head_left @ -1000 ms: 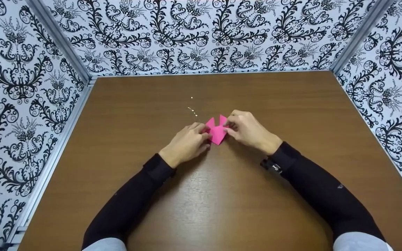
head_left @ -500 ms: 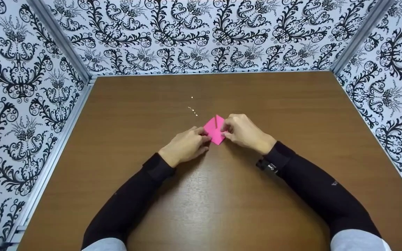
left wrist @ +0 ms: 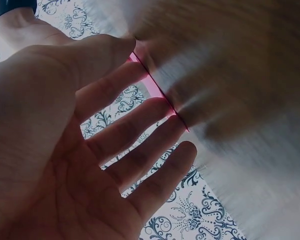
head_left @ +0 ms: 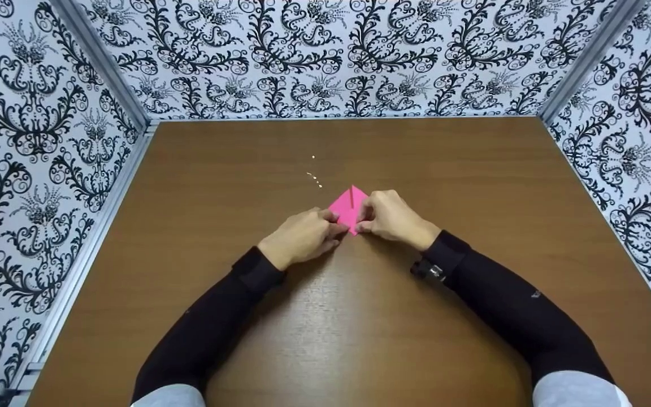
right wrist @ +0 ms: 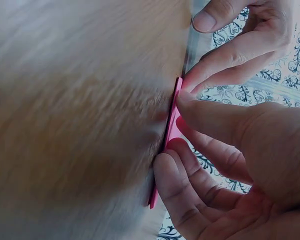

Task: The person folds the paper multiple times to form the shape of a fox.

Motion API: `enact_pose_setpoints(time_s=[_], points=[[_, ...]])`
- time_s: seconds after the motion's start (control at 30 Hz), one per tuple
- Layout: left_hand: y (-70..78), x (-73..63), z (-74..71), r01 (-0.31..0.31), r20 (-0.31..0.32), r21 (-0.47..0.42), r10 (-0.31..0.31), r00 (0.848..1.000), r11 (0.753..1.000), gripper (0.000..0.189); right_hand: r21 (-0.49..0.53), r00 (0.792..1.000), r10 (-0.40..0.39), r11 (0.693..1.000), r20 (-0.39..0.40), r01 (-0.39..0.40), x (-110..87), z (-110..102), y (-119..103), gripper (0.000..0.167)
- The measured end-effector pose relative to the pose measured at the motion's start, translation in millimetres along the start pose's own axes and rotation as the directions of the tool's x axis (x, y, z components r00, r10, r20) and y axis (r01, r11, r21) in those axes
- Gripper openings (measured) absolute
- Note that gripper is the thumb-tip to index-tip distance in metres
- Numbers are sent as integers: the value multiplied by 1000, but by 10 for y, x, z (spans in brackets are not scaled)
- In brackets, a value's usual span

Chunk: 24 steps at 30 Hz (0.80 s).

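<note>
A small sheet of folded pink paper [head_left: 343, 208] lies on the brown table, diamond-shaped, with a narrow slit running down from its far corner. My left hand [head_left: 304, 236] holds down its left side with fairly straight fingers; the left wrist view shows those fingertips along the paper edge [left wrist: 154, 89]. On the right side, the curled fingers and thumb of my right hand [head_left: 394, 217] pinch the paper near its close corner. From the right wrist the paper [right wrist: 174, 131] appears edge-on, low against the tabletop. My fingers cover both side corners.
Several tiny pale specks [head_left: 315, 180] lie on the table [head_left: 235, 164] beyond the paper. Panels with a black-and-white scroll pattern [head_left: 303, 56] enclose the back and both sides, joined by grey metal posts [head_left: 102, 62].
The two raised points at the far side have come together, leaving a narrow slit. My right hand has moved left and nearer along the paper's edge; my left hand has barely shifted.
</note>
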<state>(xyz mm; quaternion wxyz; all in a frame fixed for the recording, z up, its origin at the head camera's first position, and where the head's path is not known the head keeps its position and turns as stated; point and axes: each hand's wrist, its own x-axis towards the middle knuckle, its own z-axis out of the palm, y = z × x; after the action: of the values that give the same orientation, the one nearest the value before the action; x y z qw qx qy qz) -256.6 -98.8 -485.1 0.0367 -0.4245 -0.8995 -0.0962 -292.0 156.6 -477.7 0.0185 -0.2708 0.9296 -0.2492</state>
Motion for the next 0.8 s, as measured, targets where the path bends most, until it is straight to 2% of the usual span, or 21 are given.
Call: enact_pose_setpoints(time_s=[0.3,0.43,0.67,0.8], points=[[17,21,24,9,34,49,-11,999,999,30,-4,999,45,999,6,-45,22,25,-10,26],[25,5,24,29,47,37,-30,998,999,33,-9,998,61,998,17,-61,36,25,-6,26],[24,-3,16,33,37,30,-34,999,999,35,14,996,88,996,32,-88,68,-5,38,24],[28,-1,22,26,30,36,-27,999,999,35,14,996,91,996,13,-91,83,-23,116,25]])
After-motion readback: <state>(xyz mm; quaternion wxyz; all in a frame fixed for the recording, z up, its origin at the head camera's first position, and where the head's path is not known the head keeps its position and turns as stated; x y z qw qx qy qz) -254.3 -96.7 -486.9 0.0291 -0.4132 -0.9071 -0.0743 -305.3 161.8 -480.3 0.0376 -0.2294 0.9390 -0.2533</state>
